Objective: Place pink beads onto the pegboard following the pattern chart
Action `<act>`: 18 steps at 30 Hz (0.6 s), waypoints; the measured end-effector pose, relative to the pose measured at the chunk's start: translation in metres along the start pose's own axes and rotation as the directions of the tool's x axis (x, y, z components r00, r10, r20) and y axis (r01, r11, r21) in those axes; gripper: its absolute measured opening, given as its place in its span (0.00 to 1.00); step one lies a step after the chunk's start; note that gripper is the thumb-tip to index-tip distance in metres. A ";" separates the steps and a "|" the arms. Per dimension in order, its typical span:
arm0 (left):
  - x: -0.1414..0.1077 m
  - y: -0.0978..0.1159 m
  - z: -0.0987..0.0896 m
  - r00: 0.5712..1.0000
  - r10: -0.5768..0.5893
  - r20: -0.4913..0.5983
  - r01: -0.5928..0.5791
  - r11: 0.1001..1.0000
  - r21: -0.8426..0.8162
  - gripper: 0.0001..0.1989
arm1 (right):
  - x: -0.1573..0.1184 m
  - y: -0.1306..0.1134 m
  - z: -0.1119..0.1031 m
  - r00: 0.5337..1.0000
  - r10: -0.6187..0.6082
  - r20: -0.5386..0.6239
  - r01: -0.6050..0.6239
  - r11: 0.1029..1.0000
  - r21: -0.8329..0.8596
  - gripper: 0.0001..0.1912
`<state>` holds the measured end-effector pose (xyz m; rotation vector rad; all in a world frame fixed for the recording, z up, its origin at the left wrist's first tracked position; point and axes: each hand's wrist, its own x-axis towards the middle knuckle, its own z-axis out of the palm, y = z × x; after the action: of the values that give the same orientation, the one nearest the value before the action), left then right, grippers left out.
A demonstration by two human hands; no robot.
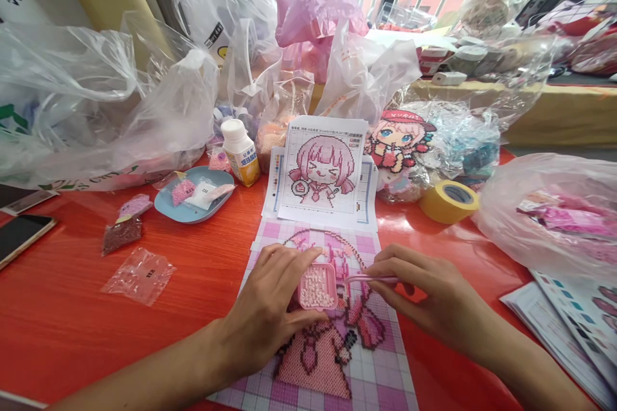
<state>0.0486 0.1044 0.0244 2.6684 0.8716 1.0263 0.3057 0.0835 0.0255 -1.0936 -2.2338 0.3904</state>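
My left hand grips a small square pink tray of pale beads between thumb and fingers, above the pegboard. Pink tweezers are pinched in my right hand, their tips just right of the tray. Beneath both hands lies a purple-and-white checked pegboard with a partly visible bead figure in pink with dark outlines. Part of the figure is hidden by my left hand and the tray. A printed chart of a pink-haired character leans behind the board.
Bead packets lie on a blue plate at left, near a white bottle. An empty-looking bag and a phone are farther left. Yellow tape, plastic bags and papers stand at right.
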 end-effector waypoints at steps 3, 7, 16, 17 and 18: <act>0.000 0.000 0.000 1.000 0.008 -0.012 -0.008 1.000 0.010 0.28 | -0.002 0.003 0.000 0.998 0.029 0.052 -0.028 0.999 -0.027 0.04; 0.000 0.000 0.000 1.000 0.010 -0.018 -0.010 1.000 0.017 0.28 | -0.003 0.004 0.003 0.997 0.041 0.072 -0.037 0.998 -0.055 0.06; 0.001 0.001 -0.001 1.000 0.006 -0.012 -0.006 1.000 0.012 0.27 | -0.003 0.005 0.003 0.996 0.040 0.082 -0.034 0.997 -0.076 0.07; 0.001 0.001 -0.001 1.000 0.005 -0.011 -0.005 1.000 0.010 0.27 | -0.004 0.005 0.003 0.996 0.040 0.083 -0.034 0.996 -0.078 0.07; 0.001 0.001 -0.001 1.000 0.005 -0.009 -0.005 1.000 0.009 0.27 | -0.004 0.005 0.003 0.996 0.040 0.084 -0.033 0.996 -0.078 0.07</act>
<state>0.0490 0.1040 0.0265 2.6766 0.8733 1.0389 0.3084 0.0837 0.0191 -1.1795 -2.3237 0.3759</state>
